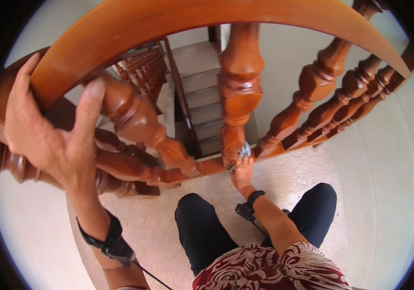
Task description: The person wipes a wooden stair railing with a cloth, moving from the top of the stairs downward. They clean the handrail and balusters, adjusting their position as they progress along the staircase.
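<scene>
My left hand [56,141] grips the varnished wooden handrail [192,12] at the left, thumb on the near side and fingers reaching over the far side. Low down in the middle, my right hand [243,170] holds a crumpled grey-blue cloth [244,149]. The cloth touches the foot of a turned wooden baluster [241,87], just above the bottom rail [210,166]. Part of the cloth is hidden by my fingers and by the baluster.
More turned balusters stand to the right [317,85] and left [134,119]. Beyond them a staircase [203,94] descends, with its own railing [149,69]. My knees [196,217] are bent over the speckled floor [149,232]. A pale wall [384,174] runs along the right.
</scene>
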Tool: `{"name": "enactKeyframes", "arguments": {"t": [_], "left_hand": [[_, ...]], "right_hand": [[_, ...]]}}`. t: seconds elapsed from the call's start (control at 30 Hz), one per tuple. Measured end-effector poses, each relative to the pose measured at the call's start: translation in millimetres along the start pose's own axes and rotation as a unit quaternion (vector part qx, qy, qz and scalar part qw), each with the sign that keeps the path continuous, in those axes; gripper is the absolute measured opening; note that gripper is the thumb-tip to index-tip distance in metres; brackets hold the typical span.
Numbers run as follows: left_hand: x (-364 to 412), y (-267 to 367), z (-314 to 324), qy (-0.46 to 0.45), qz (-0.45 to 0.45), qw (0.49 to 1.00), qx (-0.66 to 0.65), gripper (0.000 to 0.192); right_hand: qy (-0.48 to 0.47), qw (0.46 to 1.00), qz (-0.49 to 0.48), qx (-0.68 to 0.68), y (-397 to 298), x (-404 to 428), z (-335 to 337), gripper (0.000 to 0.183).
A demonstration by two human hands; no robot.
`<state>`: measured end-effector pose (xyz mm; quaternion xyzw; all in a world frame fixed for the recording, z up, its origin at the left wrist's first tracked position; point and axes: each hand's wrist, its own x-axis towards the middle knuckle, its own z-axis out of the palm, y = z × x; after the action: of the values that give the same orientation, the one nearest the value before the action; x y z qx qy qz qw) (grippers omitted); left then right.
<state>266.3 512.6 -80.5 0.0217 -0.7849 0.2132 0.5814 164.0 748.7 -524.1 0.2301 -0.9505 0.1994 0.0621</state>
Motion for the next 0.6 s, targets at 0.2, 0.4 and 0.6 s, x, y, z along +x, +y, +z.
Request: {"name": "enactKeyframes", "arguments": {"t": [0.2,0.4,0.6], "left_hand": [[-4,1,-8,-0.022,0.001,0.999,0.029,0.07],[0,-42,-28,-0.102,0.052,0.992,-0.055,0.074],[-11,-33,-15,-0.077,0.006,0.997,-0.004,0.071]], "right_hand": [[-0.076,0.944,0.187,0.262,-21,-13,-1,0.066],[-0.237,0.644,0.21,0.697,-106,-4,-138,0.077],[0.154,0.785,-0.263,0.539,-217,80,-282,0.1]]}}
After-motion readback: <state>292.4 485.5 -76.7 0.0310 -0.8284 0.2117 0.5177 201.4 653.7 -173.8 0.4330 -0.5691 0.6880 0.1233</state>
